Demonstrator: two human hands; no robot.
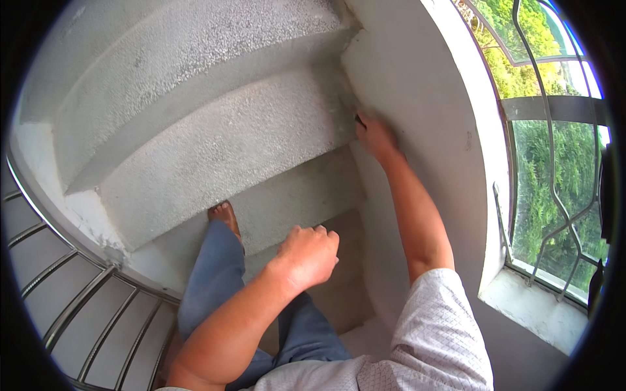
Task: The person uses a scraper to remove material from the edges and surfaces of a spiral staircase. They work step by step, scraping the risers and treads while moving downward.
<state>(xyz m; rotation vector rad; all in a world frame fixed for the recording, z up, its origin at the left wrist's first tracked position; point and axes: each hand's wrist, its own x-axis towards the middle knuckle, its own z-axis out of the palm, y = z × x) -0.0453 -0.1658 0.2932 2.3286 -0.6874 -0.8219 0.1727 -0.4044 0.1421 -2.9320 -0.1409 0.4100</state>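
Close against the white wall [415, 73], my right hand [376, 136] is closed on a small dark object [360, 120] beside the end of a rough concrete step [230, 122]. Only a bit of that object shows, so its kind cannot be told. My left hand [310, 254] is curled into a loose fist over the lower steps, in front of my body; its palm and inner fingers are hidden, and nothing is seen in it. A bare foot [224, 215] stands on a lower step [298, 195].
Curved concrete stairs rise ahead of me. On the left runs a metal railing [78, 303] with round bars. At the right, a window with bent metal bars [551, 146] stands over a white sill [533, 305], with green foliage outside.
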